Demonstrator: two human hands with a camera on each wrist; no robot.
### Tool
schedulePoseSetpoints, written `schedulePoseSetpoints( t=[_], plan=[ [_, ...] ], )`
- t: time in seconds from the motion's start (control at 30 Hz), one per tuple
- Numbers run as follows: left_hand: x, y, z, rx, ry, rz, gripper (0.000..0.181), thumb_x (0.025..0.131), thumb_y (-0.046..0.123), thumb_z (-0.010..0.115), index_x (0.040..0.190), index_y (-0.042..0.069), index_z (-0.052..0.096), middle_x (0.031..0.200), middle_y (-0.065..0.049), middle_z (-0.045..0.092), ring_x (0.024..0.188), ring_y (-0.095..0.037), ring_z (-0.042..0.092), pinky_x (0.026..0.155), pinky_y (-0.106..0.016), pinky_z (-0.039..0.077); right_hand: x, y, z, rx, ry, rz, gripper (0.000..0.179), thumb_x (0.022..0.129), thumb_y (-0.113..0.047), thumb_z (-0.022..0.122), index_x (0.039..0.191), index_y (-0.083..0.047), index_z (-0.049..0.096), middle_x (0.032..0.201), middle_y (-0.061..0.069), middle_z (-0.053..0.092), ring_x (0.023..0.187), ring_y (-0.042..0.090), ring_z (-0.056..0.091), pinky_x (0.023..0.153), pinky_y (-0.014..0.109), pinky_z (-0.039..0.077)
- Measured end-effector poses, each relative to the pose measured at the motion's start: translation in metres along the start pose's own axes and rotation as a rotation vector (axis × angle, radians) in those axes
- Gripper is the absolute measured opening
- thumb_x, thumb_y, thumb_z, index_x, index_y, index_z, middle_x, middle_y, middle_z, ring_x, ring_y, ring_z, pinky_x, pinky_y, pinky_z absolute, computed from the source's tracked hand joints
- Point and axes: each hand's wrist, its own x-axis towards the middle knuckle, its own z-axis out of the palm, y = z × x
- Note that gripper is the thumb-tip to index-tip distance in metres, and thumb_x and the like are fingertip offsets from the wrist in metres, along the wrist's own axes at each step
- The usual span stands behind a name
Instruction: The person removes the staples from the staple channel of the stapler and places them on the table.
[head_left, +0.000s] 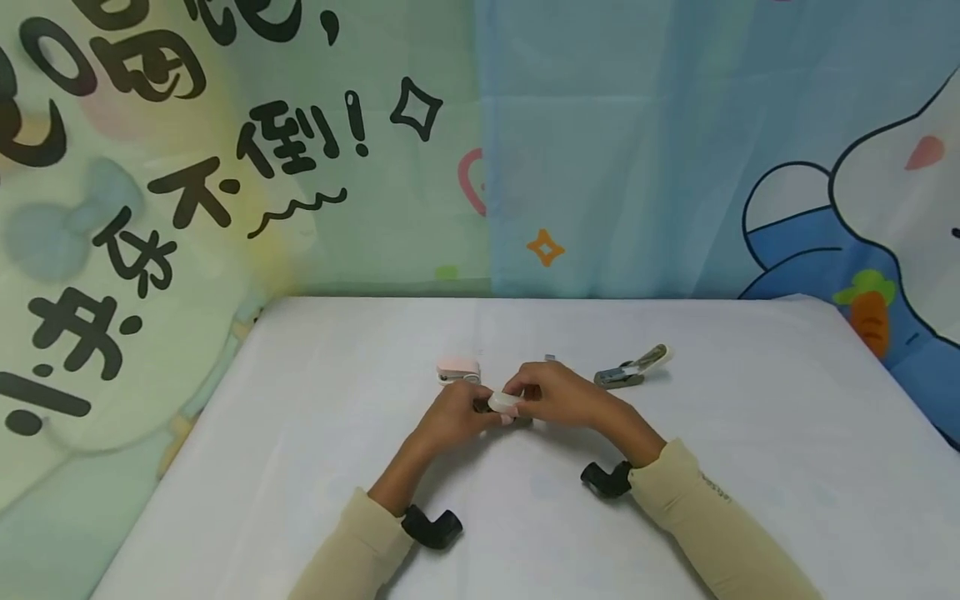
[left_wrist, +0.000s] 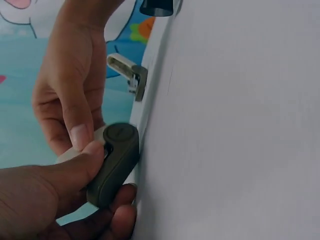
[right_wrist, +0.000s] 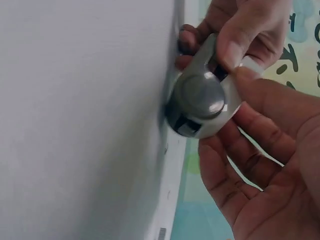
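Head view: both hands are holding one small gadget point(right_wrist: 205, 97), which is sitting between them above or on the white table point(head_left: 300, 467); can't tell which. Left hand point(head_left: 457, 412) is pinching the dark body point(left_wrist: 116, 170), thumb point(left_wrist: 75, 171) pressing on it. Right hand point(head_left: 558, 393) is pinching the pale part point(head_left: 504, 403). Pink gadget point(head_left: 458, 367) is lying just beyond the left hand; grey gadget point(head_left: 621, 377), its pale arm point(head_left: 651, 358) sticking up, is lying out past the right hand.

Risks, my read: both thumbs are crowding close together near the round end point(left_wrist: 121, 132), so a part suddenly swinging over could be nipping skin. Smooth, small surfaces are probably giving little purchase; an uneven pull could be popping it loose and sending it skidding. Twisting the pale part off-line could be straining the joint.
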Motion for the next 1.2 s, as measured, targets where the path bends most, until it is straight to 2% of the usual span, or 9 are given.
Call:
schedulePoseSetpoints(
  t=[0.1, 0.2, 0.37, 0.53, 0.73, 0.87, 1.0, 1.1, 1.2],
  plan=[
    [-0.002, 0.002, 0.001, -0.017, 0.038, -0.020, 0.015, 0.081, 0.018, 0.080, 0.091, 0.008, 0.076, 0.074, 0.008, 0.066, 0.062, -0.006, 0.049, 0.054, -0.023, 0.040, -0.001, -0.004, 0.000, -0.016, -0.003, -0.013, 0.019, 0.091, -0.009, 0.069, 0.110, -0.008, 0.070, 0.098, -0.004, 0.062, 0.085, 0.012, 0.058, 0.073, 0.029, 0.049],
    [-0.003, 0.002, 0.003, -0.022, 0.057, -0.032, 0.017, 0.079, 0.014, 0.082, 0.093, 0.005, 0.077, 0.077, 0.005, 0.069, 0.063, -0.007, 0.051, 0.054, -0.024, 0.042, -0.002, -0.008, 0.002, -0.056, -0.008, 0.001, 0.018, 0.090, -0.013, 0.071, 0.108, -0.011, 0.071, 0.096, -0.007, 0.060, 0.083, 0.011, 0.057, 0.071, 0.029, 0.048],
    [-0.004, 0.002, 0.011, 0.012, 0.068, -0.003, 0.013, 0.078, 0.008, 0.081, 0.089, 0.003, 0.076, 0.070, 0.005, 0.066, 0.058, -0.005, 0.049, 0.052, -0.021, 0.041, -0.005, -0.014, 0.007, -0.170, 0.011, 0.019, 0.025, 0.084, -0.027, 0.078, 0.102, -0.013, 0.071, 0.088, -0.009, 0.056, 0.077, 0.011, 0.050, 0.069, 0.028, 0.044],
    [-0.005, 0.008, 0.018, 0.026, 0.073, 0.019, 0.009, 0.080, 0.006, 0.079, 0.084, 0.001, 0.074, 0.065, 0.004, 0.061, 0.055, -0.005, 0.048, 0.049, -0.021, 0.040, -0.010, -0.017, 0.009, -0.258, 0.012, -0.009, 0.025, 0.084, -0.023, 0.078, 0.095, -0.010, 0.059, 0.085, -0.006, 0.051, 0.075, 0.011, 0.044, 0.066, 0.028, 0.040],
    [-0.004, 0.010, 0.018, -0.002, 0.071, -0.032, 0.011, 0.080, 0.008, 0.081, 0.088, 0.003, 0.075, 0.078, 0.003, 0.068, 0.067, -0.006, 0.056, 0.058, -0.023, 0.046, -0.019, -0.015, 0.001, -0.171, -0.026, 0.033, 0.021, 0.093, -0.017, 0.067, 0.102, -0.011, 0.049, 0.082, -0.005, 0.048, 0.069, 0.010, 0.045, 0.062, 0.029, 0.040],
    [-0.001, 0.007, 0.015, 0.001, 0.038, -0.048, 0.015, 0.079, 0.014, 0.082, 0.089, 0.006, 0.075, 0.081, 0.005, 0.066, 0.071, -0.008, 0.056, 0.061, -0.025, 0.046, -0.019, -0.014, -0.003, -0.145, -0.029, -0.023, 0.026, 0.094, -0.013, 0.066, 0.116, -0.006, 0.055, 0.087, -0.006, 0.049, 0.074, 0.008, 0.046, 0.067, 0.030, 0.042],
    [0.001, 0.005, 0.010, 0.008, -0.003, -0.055, 0.018, 0.079, 0.017, 0.083, 0.089, 0.007, 0.071, 0.082, 0.005, 0.063, 0.073, -0.009, 0.053, 0.063, -0.026, 0.044, -0.017, -0.014, -0.005, -0.159, -0.033, -0.051, 0.028, 0.092, -0.012, 0.067, 0.119, -0.005, 0.060, 0.089, -0.006, 0.049, 0.076, 0.009, 0.046, 0.068, 0.029, 0.043],
    [0.002, 0.003, 0.007, -0.003, -0.040, -0.058, 0.019, 0.078, 0.014, 0.083, 0.088, 0.007, 0.069, 0.080, 0.004, 0.062, 0.072, -0.010, 0.053, 0.063, -0.026, 0.044, -0.018, -0.009, -0.008, -0.104, -0.055, -0.027, 0.028, 0.093, -0.011, 0.067, 0.119, -0.002, 0.061, 0.095, -0.004, 0.055, 0.084, 0.012, 0.055, 0.073, 0.029, 0.047],
    [0.004, 0.002, 0.007, -0.012, -0.068, -0.063, 0.018, 0.079, 0.013, 0.082, 0.089, 0.006, 0.069, 0.079, 0.004, 0.062, 0.070, -0.010, 0.052, 0.062, -0.026, 0.043, -0.022, -0.002, -0.014, -0.001, -0.080, 0.005, 0.027, 0.093, -0.008, 0.066, 0.119, 0.001, 0.063, 0.106, 0.004, 0.061, 0.097, 0.022, 0.063, 0.080, 0.032, 0.051]
  ],
)
